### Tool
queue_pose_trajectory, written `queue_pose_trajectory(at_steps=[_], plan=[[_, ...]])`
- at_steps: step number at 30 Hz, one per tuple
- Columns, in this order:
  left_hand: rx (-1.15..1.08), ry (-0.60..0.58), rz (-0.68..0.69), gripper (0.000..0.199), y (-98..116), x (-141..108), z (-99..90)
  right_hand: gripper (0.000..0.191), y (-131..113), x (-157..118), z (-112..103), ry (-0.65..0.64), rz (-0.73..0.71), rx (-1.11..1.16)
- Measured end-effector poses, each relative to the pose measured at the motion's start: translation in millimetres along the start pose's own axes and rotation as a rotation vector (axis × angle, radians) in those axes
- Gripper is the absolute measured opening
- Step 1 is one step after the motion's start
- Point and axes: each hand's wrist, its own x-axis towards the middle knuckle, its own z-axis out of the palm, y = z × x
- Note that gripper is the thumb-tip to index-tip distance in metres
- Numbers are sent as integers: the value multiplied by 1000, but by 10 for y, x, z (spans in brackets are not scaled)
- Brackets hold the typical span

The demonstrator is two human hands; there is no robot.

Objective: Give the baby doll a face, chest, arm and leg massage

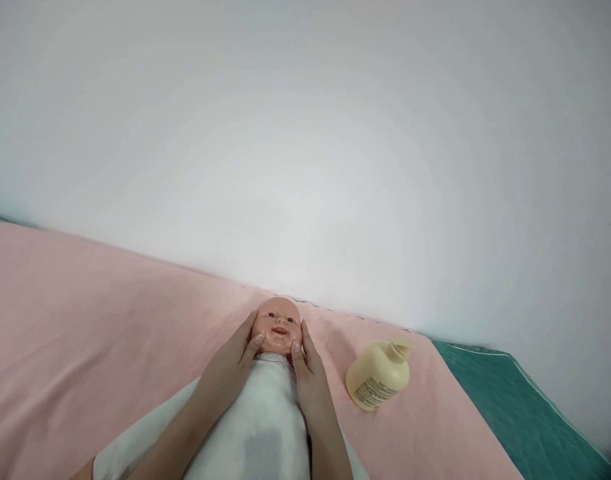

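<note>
A baby doll [277, 322] in a white garment [265, 407] lies on its back, its head towards the wall. My left hand [235, 360] cups one side of the doll's head, with the thumb near the chin and the fingers along the cheek. On the opposite side, my right hand [309, 370] holds the head the same way, thumb by the jaw. Both forearms run over the doll's body, and the garment's sleeves spread out to either side. A cream pump bottle [378, 373] with small print stands to the right of my right hand, not touching it.
A pink cloth [110, 313] lies beneath the doll and the bottle. Green cover [515, 393] shows past its right edge, and a little more at the far left. Behind, a plain white wall [305, 147] rises close to the doll's head.
</note>
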Motion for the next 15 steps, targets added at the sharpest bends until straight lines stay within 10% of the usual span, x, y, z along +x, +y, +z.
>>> queue_pose_trajectory(at_steps=[15], plan=[[-32,-25,-48,68,24,-12,-23,74,-33,14,18,33,30,80]])
